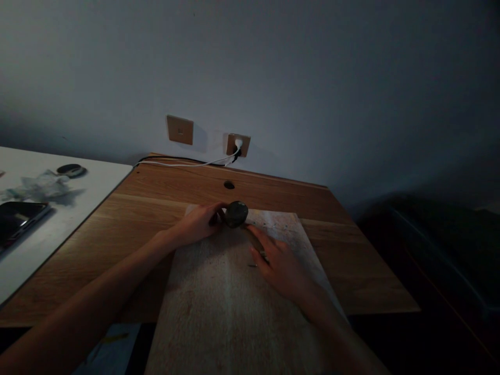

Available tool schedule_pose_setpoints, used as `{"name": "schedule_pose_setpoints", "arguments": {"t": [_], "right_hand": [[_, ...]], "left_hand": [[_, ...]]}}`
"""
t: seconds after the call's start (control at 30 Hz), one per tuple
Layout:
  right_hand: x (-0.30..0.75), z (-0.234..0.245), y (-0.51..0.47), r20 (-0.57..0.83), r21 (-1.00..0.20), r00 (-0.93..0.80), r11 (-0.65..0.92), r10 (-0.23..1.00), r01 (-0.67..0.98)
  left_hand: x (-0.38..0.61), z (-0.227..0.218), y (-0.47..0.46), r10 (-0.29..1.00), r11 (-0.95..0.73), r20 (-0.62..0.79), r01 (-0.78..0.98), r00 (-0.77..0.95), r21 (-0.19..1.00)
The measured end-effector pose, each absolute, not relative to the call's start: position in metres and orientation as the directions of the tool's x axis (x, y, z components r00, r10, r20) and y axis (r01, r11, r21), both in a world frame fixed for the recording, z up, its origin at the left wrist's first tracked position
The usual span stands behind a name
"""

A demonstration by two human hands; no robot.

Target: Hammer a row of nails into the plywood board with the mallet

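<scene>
A hammer (236,214) with a dark head and a brownish handle is over the far part of a pale wooden board (219,312). My right hand (279,263) is wrapped round the handle, which slants down toward me. My left hand (201,223) has its fingers curled at the left side of the dark head, and its fingertips are partly hidden in shadow. A small nail (252,265) lies on the board, just left of my right hand. Small dark dots mark the board's surface near the far edge.
The board rests on a brown wooden desk (363,260) against a wall. A white cable (175,164) runs to a wall socket (238,145). On the white table (97,177) at left are a phone (21,221), crumpled plastic (42,185) and a mouse (71,170).
</scene>
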State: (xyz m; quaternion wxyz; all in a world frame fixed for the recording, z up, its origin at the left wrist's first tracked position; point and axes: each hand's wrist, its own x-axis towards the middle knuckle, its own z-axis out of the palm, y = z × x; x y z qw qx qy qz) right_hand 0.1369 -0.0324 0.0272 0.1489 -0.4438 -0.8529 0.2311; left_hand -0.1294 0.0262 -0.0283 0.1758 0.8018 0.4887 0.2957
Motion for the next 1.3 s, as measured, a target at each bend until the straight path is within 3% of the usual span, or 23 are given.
{"name": "schedule_pose_setpoints", "arguments": {"t": [0.13,0.27,0.33,0.43,0.57,0.73,0.87,0.93,1.0,1.1,1.3], "right_hand": [[0.158,0.026,-0.040,0.093,-0.523,-0.520,0.486,0.849,0.700],[0.187,0.018,-0.053,0.048,-0.489,-0.477,0.437,0.878,0.755],[0.198,0.012,-0.059,0.022,-0.479,-0.462,0.415,0.886,0.773],[0.206,0.004,-0.063,0.008,-0.473,-0.442,0.393,0.897,0.789],[0.206,-0.002,-0.065,0.014,-0.488,-0.418,0.371,0.908,0.790],[0.203,0.003,-0.066,0.004,-0.506,-0.393,0.341,0.920,0.793],[0.201,0.008,-0.066,-0.013,-0.529,-0.383,0.319,0.924,0.786],[0.201,0.008,-0.066,-0.022,-0.537,-0.377,0.307,0.926,0.786],[0.201,0.008,-0.067,-0.024,-0.534,-0.372,0.303,0.928,0.790],[0.202,0.006,-0.067,-0.025,-0.525,-0.364,0.298,0.931,0.798],[0.202,0.008,-0.068,-0.062,-0.524,-0.327,0.247,0.943,0.815]], "left_hand": [[-0.125,-0.017,0.017,0.819,-0.561,0.435,0.682,0.374,0.470],[-0.097,0.003,-0.008,0.628,-0.762,0.527,0.592,0.573,0.264],[-0.077,0.009,-0.022,0.486,-0.846,0.498,0.529,0.718,0.061],[-0.049,0.008,-0.041,0.389,-0.847,0.422,0.498,0.819,-0.187],[-0.028,0.000,-0.051,0.379,-0.812,0.403,0.508,0.833,-0.286],[-0.047,0.006,-0.041,0.416,-0.855,0.341,0.490,0.843,-0.168],[-0.098,0.007,-0.014,0.572,-0.812,0.420,0.558,0.704,0.171],[-0.124,0.001,0.001,0.690,-0.722,0.452,0.586,0.566,0.369],[-0.144,-0.008,0.012,0.799,-0.598,0.418,0.633,0.432,0.492],[-0.156,-0.020,0.017,0.863,-0.502,0.377,0.643,0.336,0.578],[-0.152,-0.028,0.013,0.863,-0.498,0.414,0.620,0.288,0.606]]}}
